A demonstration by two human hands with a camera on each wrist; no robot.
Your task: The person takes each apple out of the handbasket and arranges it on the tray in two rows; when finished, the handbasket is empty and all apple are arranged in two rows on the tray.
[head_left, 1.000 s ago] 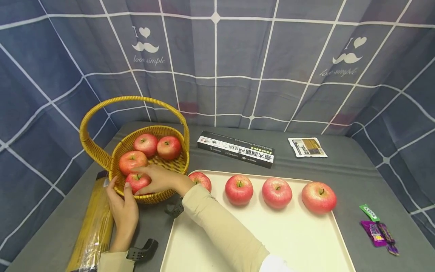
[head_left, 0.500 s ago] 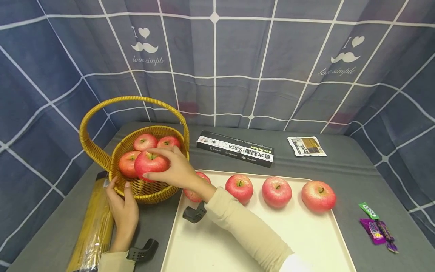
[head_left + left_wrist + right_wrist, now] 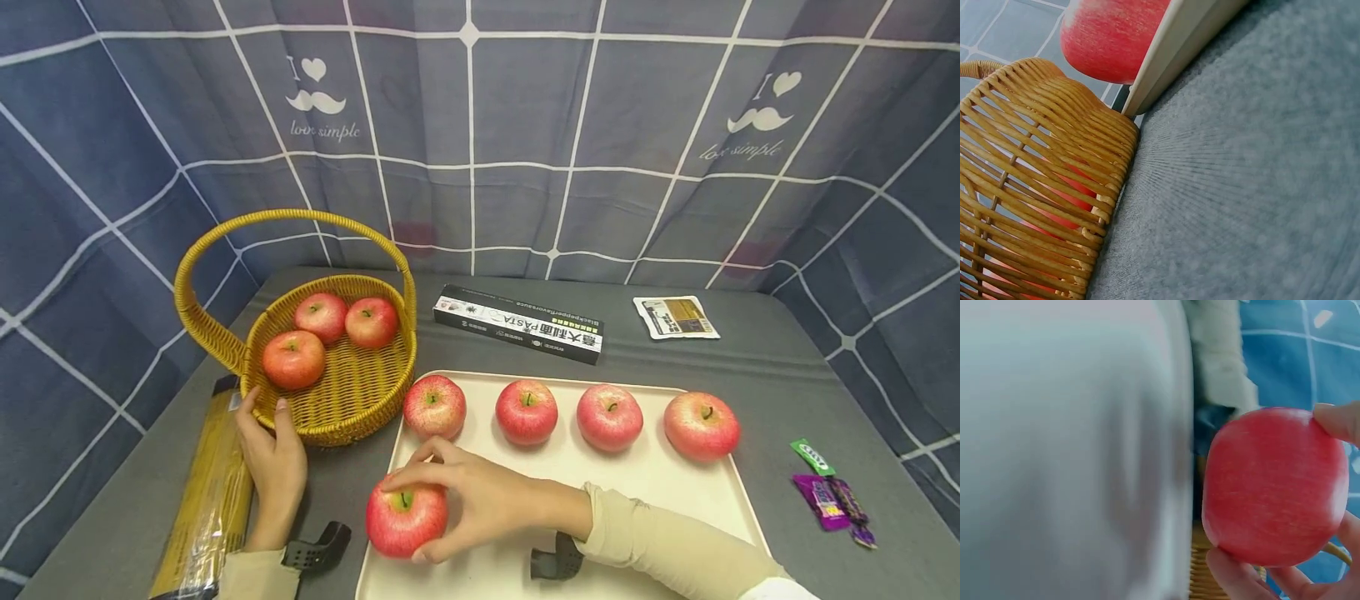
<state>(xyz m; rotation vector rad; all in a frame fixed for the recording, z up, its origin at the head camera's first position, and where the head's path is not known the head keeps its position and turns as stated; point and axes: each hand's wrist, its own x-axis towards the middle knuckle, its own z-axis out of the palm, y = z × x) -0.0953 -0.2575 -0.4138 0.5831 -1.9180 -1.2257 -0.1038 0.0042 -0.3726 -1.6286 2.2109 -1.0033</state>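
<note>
In the head view, my right hand (image 3: 487,496) holds a red apple (image 3: 405,521) over the left edge of the cream tray (image 3: 570,542). The right wrist view shows thumb and fingers on opposite sides of this apple (image 3: 1275,487). My left hand (image 3: 273,462) rests against the near rim of the yellow wicker basket (image 3: 360,429), its thumb and a finger spread along the rim. Three apples lie inside the basket, one of them a red-orange apple (image 3: 294,360) at the left. The left wrist view shows the basket's woven wall (image 3: 1041,162), but no fingers.
Several apples stand along the tray's far edge, including a large apple (image 3: 702,427) at the right end. Behind them lie a black pasta box (image 3: 517,323) and a sauce packet (image 3: 677,317). Candies (image 3: 825,502) are at right; a wrapped yellow bundle (image 3: 206,500) is at left.
My right hand has lifted the apple out of the basket and carried it right and nearer, over the tray's edge. The left hand has stayed at the basket rim.
</note>
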